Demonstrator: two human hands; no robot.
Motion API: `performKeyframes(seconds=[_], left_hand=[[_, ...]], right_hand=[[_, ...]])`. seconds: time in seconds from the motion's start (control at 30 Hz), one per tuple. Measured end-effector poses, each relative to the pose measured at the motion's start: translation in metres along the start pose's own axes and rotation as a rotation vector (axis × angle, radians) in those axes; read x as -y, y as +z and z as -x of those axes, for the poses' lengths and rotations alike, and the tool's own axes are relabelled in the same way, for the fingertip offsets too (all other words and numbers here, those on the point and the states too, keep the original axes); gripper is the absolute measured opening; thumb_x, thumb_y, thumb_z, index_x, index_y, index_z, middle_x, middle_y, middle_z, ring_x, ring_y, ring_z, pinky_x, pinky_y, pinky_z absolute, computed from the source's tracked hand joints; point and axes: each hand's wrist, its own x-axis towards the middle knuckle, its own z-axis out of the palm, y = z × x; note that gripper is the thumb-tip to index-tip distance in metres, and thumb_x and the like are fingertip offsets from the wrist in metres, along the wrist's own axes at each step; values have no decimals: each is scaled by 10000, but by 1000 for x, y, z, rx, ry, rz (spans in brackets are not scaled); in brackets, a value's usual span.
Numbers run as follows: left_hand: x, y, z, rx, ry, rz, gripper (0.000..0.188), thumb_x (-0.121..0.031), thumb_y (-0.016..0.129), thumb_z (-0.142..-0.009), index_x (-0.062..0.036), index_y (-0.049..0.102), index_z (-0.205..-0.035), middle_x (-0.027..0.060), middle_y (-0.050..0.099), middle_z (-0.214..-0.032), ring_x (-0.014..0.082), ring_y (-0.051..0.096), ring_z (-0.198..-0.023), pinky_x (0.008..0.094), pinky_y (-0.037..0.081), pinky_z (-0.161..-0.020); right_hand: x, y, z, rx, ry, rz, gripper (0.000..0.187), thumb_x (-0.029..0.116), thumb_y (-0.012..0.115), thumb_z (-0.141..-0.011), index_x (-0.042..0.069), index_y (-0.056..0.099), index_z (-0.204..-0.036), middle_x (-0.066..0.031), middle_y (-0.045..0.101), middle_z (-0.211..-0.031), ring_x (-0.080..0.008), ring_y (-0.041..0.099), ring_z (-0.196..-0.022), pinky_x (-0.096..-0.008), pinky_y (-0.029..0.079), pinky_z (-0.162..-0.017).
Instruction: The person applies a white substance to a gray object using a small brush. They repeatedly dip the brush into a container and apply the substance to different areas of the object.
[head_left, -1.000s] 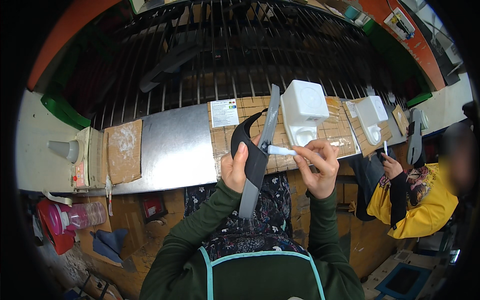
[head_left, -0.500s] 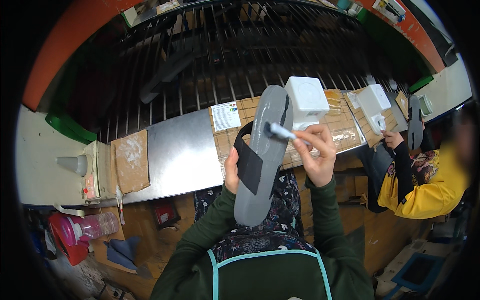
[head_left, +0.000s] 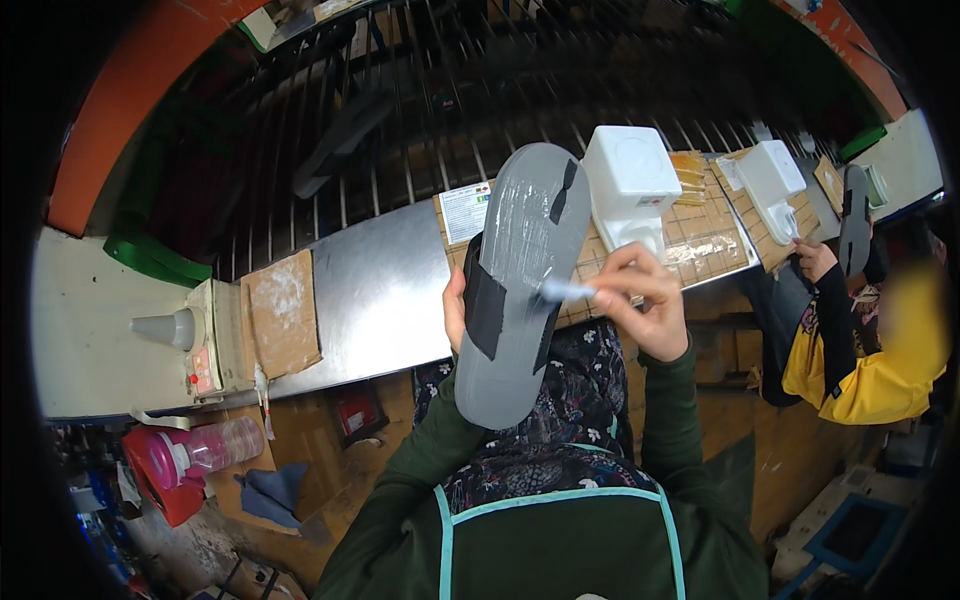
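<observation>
My left hand [head_left: 455, 310] is closed around the left edge of a grey sandal [head_left: 520, 270], whose underside faces me. Its black strap ends are folded onto that underside, and the toe half looks wet and shiny. In my right hand [head_left: 648, 310] a brush with a pale handle [head_left: 569, 291] is pinched; its blurred bristles touch the middle of the sandal near the right edge. Most of my left fingers are hidden behind the sandal. Just beyond my right hand stands a white bottle-like dispenser [head_left: 632, 175] with a small cup at its base.
A metal ledge [head_left: 375, 290] carries a stained cardboard piece [head_left: 283, 310] and a printed sheet [head_left: 463, 212]. Behind it runs a conveyor of dark rods [head_left: 400, 150]. At right, a co-worker in yellow [head_left: 850, 370] holds another grey sole [head_left: 853, 220] by a second white dispenser [head_left: 770, 180].
The brush has moved down the sole from the toe half to the middle. The sandal has turned flatter toward me, and the whole view has shifted slightly.
</observation>
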Motion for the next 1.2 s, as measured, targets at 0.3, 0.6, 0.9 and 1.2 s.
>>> performKeyframes(seconds=[0.3,0.6,0.9,1.2], left_hand=[[3,-6,-4,-91,151,-57,609,-536,374,-959,-42,537,-1276,112,633,-1099,204,636,-938,337,528,-825],[8,-4,-10,-267,545,-899,656,-430,254,-995,81,483,-1338,155,610,-1183,197,582,-1044,322,463,-905],[6,-13,-5,-265,616,-1186,595,-322,265,-1007,144,518,-1274,202,644,-1123,201,614,-978,290,484,-860],[8,-23,-8,-214,726,-1271,504,-228,300,-1004,134,586,-1206,261,648,-1159,256,634,-1021,320,468,-912]], right_hand=[[-2,35,37,-96,304,-205,169,55,707,-844,-21,721,-994,-38,564,-867,-103,533,-774,-218,424,-647],[14,51,52,-156,330,-194,158,39,701,-847,-9,724,-996,-44,559,-901,-105,537,-790,-227,435,-661],[5,58,44,-264,229,92,158,86,733,-833,40,743,-984,-19,570,-865,-78,474,-632,-225,380,-565],[7,51,34,-299,90,498,196,128,761,-795,114,760,-991,1,581,-884,-98,442,-610,-283,291,-742]])
